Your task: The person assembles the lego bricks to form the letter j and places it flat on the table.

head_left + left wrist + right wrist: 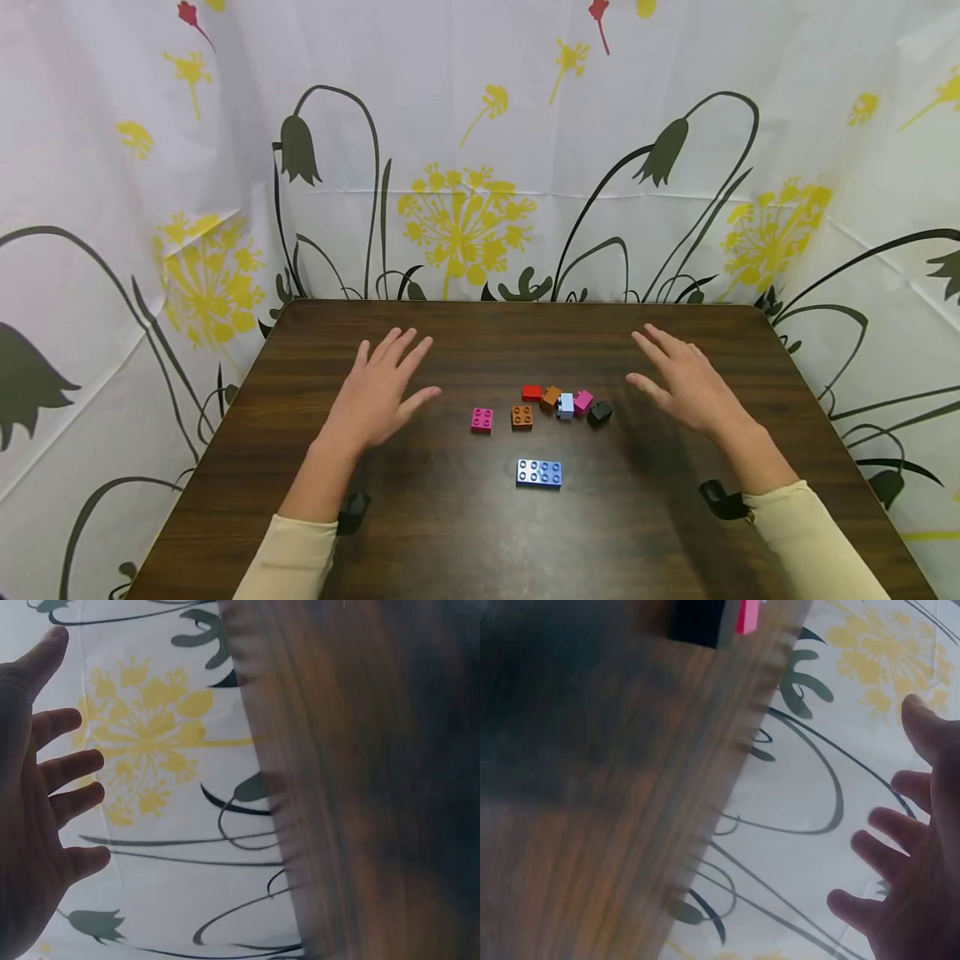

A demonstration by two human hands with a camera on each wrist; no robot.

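Observation:
My left hand (381, 396) is held over the left part of the table, fingers spread, with nothing in it. Nearest to it is a magenta brick (482, 420). On the other side my right hand (686, 383) hovers with its fingers apart and holds nothing. A black brick (599, 413) lies closest to that hand, at the end of a row with a pink brick (582, 403), a light blue brick (566, 406), an orange-brown brick (551, 398) and a red brick (532, 392). Another orange-brown brick (522, 417) sits just in front. Closer to me lies a longer blue brick (538, 473).
The dark wooden table (435, 533) has its far edge against a white curtain (480, 133) printed with flowers. Each wrist wears a black camera, a left one (352, 513) and a right one (724, 500).

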